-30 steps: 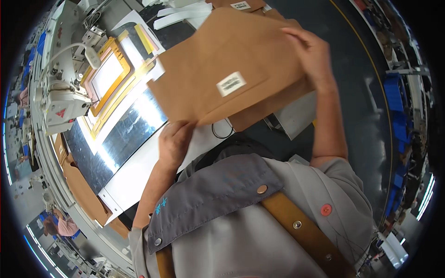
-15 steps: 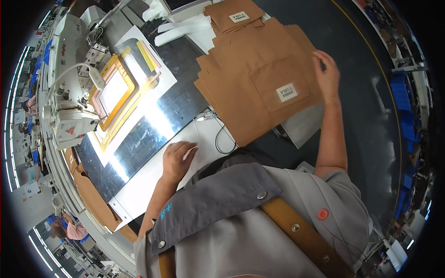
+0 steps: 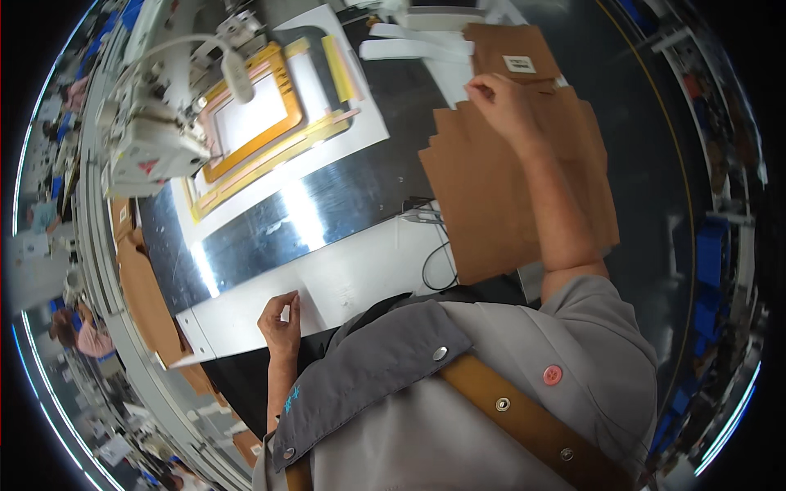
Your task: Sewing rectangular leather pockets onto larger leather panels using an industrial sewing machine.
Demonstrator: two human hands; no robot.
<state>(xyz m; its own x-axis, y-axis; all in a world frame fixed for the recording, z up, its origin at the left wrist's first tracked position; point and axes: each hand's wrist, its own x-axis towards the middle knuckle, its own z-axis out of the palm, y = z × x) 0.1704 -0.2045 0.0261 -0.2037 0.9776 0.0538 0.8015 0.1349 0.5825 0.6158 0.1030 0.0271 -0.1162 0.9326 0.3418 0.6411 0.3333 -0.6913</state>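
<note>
The right hand [image 3: 501, 105] reaches to the far right of the table [image 3: 344, 196], fingers curled together and resting on the far edge of a fanned stack of flat brown fabric panels [image 3: 499, 204]; whether they pinch a panel I cannot tell. The stack lies on the right side of the table, its stepped left edges showing several layers, too close to count. Just beyond the hand sits one smaller brown folded piece carrying a white label [image 3: 514, 53]. Two white strips [image 3: 413, 45] lie just left of it, at the far edge.

The left hand [image 3: 281, 321] rests at the near left, fingers loosely curled and touching the near edge of one white flat board [image 3: 327, 290], holding nothing.

To the far left stands one white sewing machine [image 3: 151, 139]. Beside it lies one orange and yellow rectangular frame template [image 3: 258, 123] on a white sheet. One thin black cable [image 3: 434, 262] loops on the board near the stack. More brown cloth [image 3: 143, 295] hangs off the left end of the table.
</note>
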